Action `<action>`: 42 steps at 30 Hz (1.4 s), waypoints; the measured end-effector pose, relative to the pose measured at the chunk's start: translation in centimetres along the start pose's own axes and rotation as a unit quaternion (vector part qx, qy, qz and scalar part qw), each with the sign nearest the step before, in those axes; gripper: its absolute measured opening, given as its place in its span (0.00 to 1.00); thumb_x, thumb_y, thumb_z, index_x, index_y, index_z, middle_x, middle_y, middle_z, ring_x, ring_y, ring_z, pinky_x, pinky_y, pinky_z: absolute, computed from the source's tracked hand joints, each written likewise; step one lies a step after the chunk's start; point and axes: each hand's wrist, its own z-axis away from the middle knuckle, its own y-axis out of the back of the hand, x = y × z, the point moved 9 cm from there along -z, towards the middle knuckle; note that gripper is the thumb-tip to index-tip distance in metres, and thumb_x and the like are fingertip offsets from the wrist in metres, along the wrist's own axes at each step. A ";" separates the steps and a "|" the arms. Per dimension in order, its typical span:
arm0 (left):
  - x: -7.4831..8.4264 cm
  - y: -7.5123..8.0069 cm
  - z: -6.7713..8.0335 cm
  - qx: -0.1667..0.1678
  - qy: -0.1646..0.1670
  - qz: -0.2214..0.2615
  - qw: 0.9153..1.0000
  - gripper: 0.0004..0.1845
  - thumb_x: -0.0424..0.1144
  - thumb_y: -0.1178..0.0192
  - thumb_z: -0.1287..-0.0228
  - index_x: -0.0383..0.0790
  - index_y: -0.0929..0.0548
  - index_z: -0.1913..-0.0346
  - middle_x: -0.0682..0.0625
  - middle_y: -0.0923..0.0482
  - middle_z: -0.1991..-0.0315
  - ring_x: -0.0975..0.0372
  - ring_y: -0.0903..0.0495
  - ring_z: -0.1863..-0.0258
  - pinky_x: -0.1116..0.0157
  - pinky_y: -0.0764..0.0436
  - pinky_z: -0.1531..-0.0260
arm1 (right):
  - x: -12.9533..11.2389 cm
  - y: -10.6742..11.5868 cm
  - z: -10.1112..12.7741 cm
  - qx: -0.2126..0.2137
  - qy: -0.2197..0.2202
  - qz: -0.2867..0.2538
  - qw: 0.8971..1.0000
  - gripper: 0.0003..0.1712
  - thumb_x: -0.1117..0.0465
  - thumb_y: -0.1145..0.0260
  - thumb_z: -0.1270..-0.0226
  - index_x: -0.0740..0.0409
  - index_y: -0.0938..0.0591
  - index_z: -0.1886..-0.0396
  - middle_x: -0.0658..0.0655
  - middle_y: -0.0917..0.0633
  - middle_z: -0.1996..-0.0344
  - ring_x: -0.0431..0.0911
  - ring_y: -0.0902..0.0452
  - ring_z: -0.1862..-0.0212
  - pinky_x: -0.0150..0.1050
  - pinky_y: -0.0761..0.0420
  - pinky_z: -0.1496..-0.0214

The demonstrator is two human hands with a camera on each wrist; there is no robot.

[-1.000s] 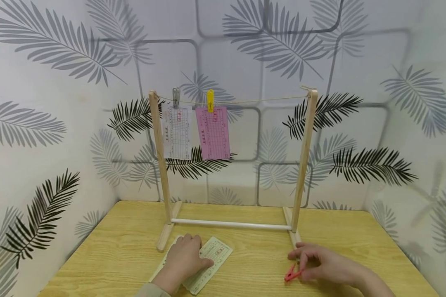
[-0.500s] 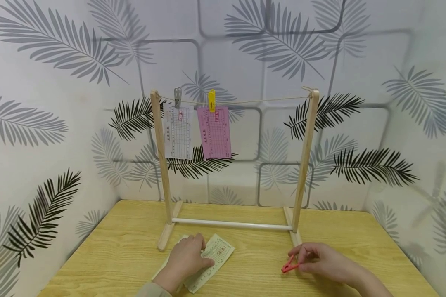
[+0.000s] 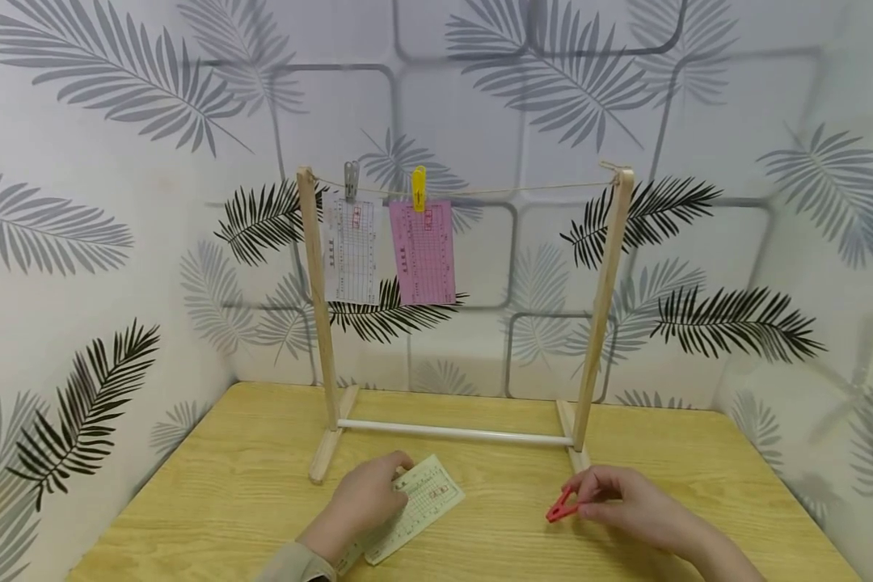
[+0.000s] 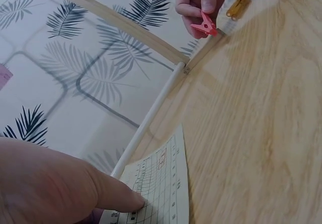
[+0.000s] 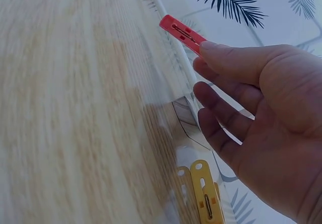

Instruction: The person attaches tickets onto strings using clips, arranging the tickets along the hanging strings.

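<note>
My left hand pinches a pale yellow-green printed slip, its thumb lying over the grid in the left wrist view. Part of a second pale slip shows below that hand. A red clothespin is pinched by its handle end between thumb and forefinger of my right hand; its nose points left, and the other fingers are loosely bent. On the tabletop near my right hand lies a yellow clothespin, hidden in the head view.
Beyond the hands stands a wooden frame with a white crossbar low down and a string across the top. A grey clothespin holds a white slip there; a yellow clothespin holds a pink slip.
The left hand now grips the pale slip, which has shifted slightly up and right. My right hand has raised the red clothespin a little and moved it left.
</note>
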 end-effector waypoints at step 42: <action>0.7 2.8 -0.4 0.059 -0.024 0.100 0.993 0.03 0.36 0.27 0.25 0.47 0.11 0.59 0.60 0.17 0.67 0.65 0.22 0.65 0.59 0.20 0.61 | -0.4 1.6 -0.2 0.095 -0.043 -0.076 0.992 0.29 0.63 0.29 0.18 0.75 0.24 0.27 0.70 0.14 0.40 0.40 0.13 0.45 0.38 0.12 0.46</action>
